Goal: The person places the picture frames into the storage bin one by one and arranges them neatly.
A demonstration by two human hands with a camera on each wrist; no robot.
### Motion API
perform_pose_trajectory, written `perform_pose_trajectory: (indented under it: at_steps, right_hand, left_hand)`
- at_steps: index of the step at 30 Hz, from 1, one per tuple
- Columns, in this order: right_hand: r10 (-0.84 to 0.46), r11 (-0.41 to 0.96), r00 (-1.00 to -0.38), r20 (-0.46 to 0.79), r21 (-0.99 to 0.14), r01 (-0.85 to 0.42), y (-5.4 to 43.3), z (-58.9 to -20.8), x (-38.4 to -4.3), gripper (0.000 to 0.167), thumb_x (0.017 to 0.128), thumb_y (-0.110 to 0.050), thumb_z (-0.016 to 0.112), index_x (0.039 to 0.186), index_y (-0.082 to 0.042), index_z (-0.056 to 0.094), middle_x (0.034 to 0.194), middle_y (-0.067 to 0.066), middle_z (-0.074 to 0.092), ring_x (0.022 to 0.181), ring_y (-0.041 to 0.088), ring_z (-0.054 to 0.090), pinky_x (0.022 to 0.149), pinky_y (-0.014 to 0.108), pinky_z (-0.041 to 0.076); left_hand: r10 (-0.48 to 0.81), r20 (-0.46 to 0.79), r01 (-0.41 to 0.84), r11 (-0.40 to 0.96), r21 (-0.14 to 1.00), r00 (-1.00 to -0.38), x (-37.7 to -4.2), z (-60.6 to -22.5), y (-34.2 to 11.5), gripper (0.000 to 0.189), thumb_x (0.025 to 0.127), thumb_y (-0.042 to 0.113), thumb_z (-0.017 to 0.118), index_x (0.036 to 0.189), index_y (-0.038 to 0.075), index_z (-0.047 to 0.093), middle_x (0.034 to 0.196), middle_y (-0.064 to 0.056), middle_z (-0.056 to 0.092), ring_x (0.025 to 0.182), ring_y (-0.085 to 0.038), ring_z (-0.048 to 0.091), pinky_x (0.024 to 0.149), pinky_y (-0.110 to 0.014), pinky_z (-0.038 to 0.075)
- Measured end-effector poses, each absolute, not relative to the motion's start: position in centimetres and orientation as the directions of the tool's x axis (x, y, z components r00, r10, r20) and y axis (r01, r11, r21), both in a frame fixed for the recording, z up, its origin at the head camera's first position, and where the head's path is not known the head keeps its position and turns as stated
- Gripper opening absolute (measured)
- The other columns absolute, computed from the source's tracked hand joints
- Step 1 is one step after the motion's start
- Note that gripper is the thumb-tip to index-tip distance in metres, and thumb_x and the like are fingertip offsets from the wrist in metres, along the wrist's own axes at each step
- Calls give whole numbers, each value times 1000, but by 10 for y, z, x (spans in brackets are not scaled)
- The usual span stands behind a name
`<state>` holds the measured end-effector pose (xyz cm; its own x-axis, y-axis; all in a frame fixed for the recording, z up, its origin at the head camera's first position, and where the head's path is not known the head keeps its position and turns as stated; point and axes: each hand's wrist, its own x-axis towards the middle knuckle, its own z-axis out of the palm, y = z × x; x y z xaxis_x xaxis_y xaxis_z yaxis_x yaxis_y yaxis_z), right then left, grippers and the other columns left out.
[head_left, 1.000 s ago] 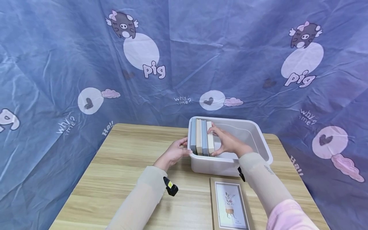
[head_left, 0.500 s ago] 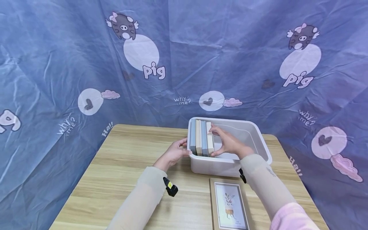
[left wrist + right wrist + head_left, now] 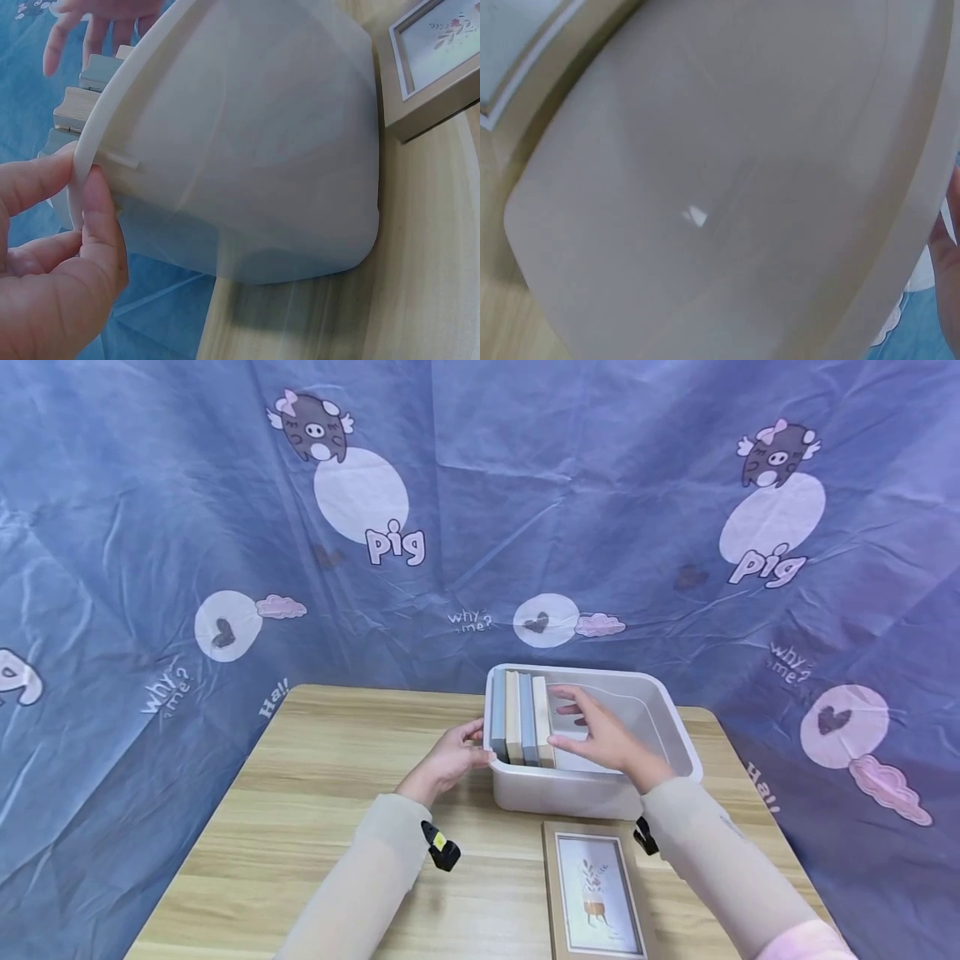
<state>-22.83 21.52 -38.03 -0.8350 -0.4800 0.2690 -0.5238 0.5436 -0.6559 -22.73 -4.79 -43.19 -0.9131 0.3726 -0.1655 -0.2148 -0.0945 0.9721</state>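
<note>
My left hand (image 3: pixel 447 762) pinches the left rim of a pale grey plastic bin (image 3: pixel 570 793); the left wrist view shows the thumb and fingers (image 3: pixel 101 240) on either side of that rim. Inside, at the bin's left end, several thin slabs stand upright side by side, blue and cream in turn. Only their edges show, so I cannot tell their kind. My right hand (image 3: pixel 606 737) hovers over the bin with fingers spread, just right of the rightmost cream slab (image 3: pixel 543 722). It holds nothing. In the right wrist view, the bin's wall hides most of it.
A wood-coloured picture frame (image 3: pixel 551 893) with a potted-plant print lies flat on the wooden table (image 3: pixel 322 827), in front of the bin. Blue printed cloth (image 3: pixel 480 527) hangs behind the table and at both sides. The bin stands close to the back cloth.
My right hand has let go of the rightmost cream slab and moved slightly right, fingers spreading. The slab stays upright beside the others. My left hand keeps its hold on the rim.
</note>
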Motion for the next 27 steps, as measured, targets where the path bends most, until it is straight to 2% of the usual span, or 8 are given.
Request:
perform_pose_trajectory:
  at_steps: [5, 9, 15, 21, 27]
  right_hand:
    - [-446, 533, -825, 347, -637, -556, 211, -381, -213, 62, 85, -18, 71, 137, -3, 42, 131, 23, 50, 107, 36, 58, 84, 53, 51]
    - [-403, 563, -822, 402, -600, -569, 207, -389, -199, 56, 85, -19, 71, 133, -4, 47, 125, 17, 55, 105, 30, 59, 82, 48, 52]
    - [-350, 633, -803, 482, -511, -582, 201, -400, -174, 55, 80, -23, 73, 129, -7, 52, 117, 9, 59, 103, 24, 57, 81, 47, 51]
    - [-368, 638, -770, 522, -461, -617, 200, -410, -152, 55, 80, -28, 73, 129, -11, 54, 123, 5, 56, 111, 24, 52, 89, 47, 47]
    - [-452, 573, -685, 571, -403, -714, 200, -421, -137, 52, 86, -39, 67, 126, -8, 55, 122, 4, 56, 114, 24, 50, 98, 34, 41]
  left_hand:
    - [372, -160, -210, -97, 973, -914, -227, -433, -48, 70, 79, -19, 59, 143, -4, 36, 116, -20, 43, 96, -22, 58, 86, -34, 54]
    - [380, -157, -209, -100, 973, -912, -227, -433, -49, 70, 79, -18, 59, 143, -5, 35, 117, -21, 43, 96, -23, 58, 86, -35, 54]
    - [368, -161, -212, -102, 972, -916, -224, -432, -47, 70, 78, -19, 59, 143, -3, 36, 118, -22, 43, 94, -22, 58, 87, -34, 54]
    - [360, -161, -209, -99, 973, -919, -224, -431, -47, 71, 77, -18, 59, 143, -4, 36, 115, -20, 44, 93, -21, 59, 86, -34, 54]
    - [348, -169, -214, -94, 972, -922, -224, -430, -46, 71, 77, -18, 60, 143, -3, 37, 114, -17, 44, 93, -20, 59, 85, -33, 54]
